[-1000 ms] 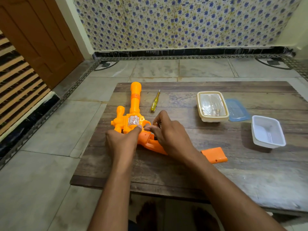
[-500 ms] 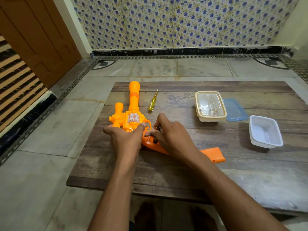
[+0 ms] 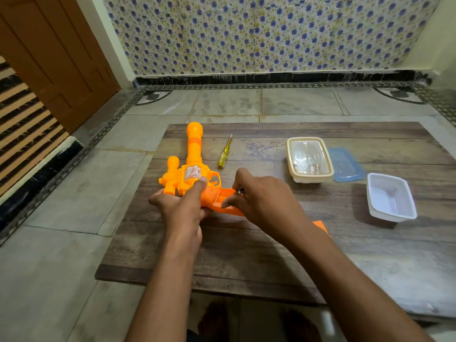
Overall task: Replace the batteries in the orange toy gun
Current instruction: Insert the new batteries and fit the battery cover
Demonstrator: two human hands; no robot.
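Orange toy gun (image 3: 195, 169) stays gripped by left hand (image 3: 182, 206); right hand (image 3: 261, 198) now pinches battery (image 3: 240, 191).

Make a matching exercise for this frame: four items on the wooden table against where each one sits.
Things:
1. screwdriver
2. blue lid
3. white tray
4. toy gun

Places:
A. gripped by the left hand
B. farthest right on the table
C. just right of the gun's barrel
D. beside the clear-topped box, on its right

Pairs: 1-C, 2-D, 3-B, 4-A
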